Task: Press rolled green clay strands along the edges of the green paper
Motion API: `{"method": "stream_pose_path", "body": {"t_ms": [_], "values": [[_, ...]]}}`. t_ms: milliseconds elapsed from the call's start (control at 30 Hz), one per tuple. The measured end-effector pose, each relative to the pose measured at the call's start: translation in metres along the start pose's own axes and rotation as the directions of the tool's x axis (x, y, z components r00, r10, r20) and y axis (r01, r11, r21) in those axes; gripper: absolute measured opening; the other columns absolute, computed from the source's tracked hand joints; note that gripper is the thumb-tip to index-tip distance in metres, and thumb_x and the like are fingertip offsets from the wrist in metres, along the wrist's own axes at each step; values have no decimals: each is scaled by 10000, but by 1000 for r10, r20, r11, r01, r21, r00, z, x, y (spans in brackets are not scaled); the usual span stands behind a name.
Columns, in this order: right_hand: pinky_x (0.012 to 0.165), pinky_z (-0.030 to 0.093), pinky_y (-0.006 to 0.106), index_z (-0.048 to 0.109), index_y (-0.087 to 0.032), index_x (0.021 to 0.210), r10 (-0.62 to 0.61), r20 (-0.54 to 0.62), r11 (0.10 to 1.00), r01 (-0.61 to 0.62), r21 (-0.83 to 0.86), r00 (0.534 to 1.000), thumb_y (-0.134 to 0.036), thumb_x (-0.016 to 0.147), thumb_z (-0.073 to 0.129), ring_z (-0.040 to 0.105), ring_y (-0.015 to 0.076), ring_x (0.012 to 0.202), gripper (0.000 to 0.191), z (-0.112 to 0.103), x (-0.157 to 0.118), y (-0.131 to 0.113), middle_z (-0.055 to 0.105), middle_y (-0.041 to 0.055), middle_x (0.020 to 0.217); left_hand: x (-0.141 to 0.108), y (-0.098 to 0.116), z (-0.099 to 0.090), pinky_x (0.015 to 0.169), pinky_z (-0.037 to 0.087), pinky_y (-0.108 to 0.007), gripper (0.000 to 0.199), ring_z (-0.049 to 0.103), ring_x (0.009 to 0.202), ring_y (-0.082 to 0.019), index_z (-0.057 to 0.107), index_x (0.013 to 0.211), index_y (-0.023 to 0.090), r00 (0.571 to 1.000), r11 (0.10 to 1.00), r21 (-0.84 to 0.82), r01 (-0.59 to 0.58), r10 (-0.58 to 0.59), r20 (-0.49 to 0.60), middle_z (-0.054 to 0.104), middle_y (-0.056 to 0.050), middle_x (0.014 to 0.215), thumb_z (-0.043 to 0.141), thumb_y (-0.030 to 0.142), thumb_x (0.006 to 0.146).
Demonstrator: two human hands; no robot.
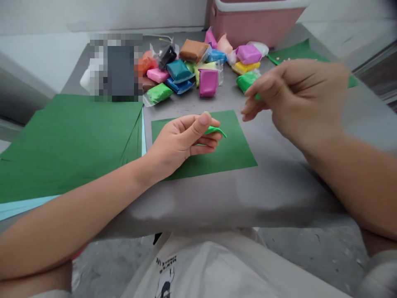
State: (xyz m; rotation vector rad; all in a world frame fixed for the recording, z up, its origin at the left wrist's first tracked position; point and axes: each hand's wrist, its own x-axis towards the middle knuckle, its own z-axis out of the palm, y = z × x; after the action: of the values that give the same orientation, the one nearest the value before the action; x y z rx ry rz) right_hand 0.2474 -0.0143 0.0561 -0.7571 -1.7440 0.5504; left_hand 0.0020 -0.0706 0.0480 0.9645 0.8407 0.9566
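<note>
My left hand (182, 142) is closed in a light pinch above a green sheet of paper (235, 153). Between its thumb and fingers is a bright green piece of modelling clay (215, 130), whose thin curved tip sticks out to the right. Raised higher at the right, my right hand (297, 97) has its thumb and fingers pressed together and is slightly blurred. A small green bit of clay (257, 96) shows between those fingertips. Just behind them lies a green clay packet (246, 82), partly hidden by the hand.
Several wrapped clay packets (180, 71) in many colours lie heaped at the back of the grey table (198, 203). A stack of green sheets (71, 145) covers the left side. A pink bin (254, 25) stands behind, with another green sheet (304, 51) at the back right.
</note>
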Motion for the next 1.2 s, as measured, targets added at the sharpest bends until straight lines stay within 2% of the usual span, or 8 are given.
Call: {"method": "stream_pose_path", "body": {"t_ms": [267,400,533,667,833,967,1100,1200], "values": [[826,796,320,914,-274,1216,90,178,986,-113,125,980,-619,1124,810,916,208,883,372,5,-9,4,933,40,1066,2,-3,-4,1108,713,-370,363,863,1292,-250,777,1348,255,998,1000,19,5,-4,-62,866,-54,1334,927,349,1032],[547,659,238,896,-253,915,74,231,994,-91,62,970,-614,1072,877,783,153,582,394,2,-5,4,816,6,703,3,-1,0,853,734,-312,415,871,886,-189,809,1144,231,998,999,36,22,-19,-60,856,-19,1005,901,621,1036],[767,773,326,925,-287,1084,64,205,998,-67,7,977,-567,1022,950,882,216,843,288,3,-7,2,907,21,970,1,2,3,680,666,-244,481,730,617,-110,779,989,229,999,999,41,-12,14,-53,744,32,768,835,701,1059],[744,772,287,920,-285,1095,117,230,978,-153,144,966,-616,1118,818,890,194,801,348,5,-9,3,919,32,945,-1,-1,-1,895,713,-266,184,844,904,-138,812,1083,270,998,998,-2,-59,59,-23,858,30,1004,939,385,1016],[686,727,265,926,-301,1073,58,218,997,-68,37,974,-579,987,980,855,178,752,296,4,-8,6,897,-6,896,0,-5,-6,1190,667,-374,401,840,1346,-263,836,1276,286,995,995,14,-101,101,-16,889,-22,1297,1010,251,916],[745,732,320,919,-283,1088,131,200,987,-147,66,971,-737,1095,784,856,193,768,474,6,-9,-2,889,16,902,0,0,0,990,728,-317,251,893,1100,-216,842,1182,222,999,999,32,-12,13,-36,883,-34,1107,907,434,1065],[637,635,328,885,-277,846,232,156,973,-230,-29,960,-750,965,928,756,185,668,489,8,-9,-12,797,5,734,1,7,7,701,693,-253,516,766,636,-123,783,981,188,994,994,89,60,-51,-97,741,13,766,760,685,1121],[786,699,375,916,-314,982,221,134,974,-225,13,966,-690,861,1045,821,227,853,416,9,-9,-15,895,22,984,0,6,6,723,679,-224,359,766,661,-103,771,969,197,997,998,55,21,-17,-73,749,28,779,842,518,1113]]}}
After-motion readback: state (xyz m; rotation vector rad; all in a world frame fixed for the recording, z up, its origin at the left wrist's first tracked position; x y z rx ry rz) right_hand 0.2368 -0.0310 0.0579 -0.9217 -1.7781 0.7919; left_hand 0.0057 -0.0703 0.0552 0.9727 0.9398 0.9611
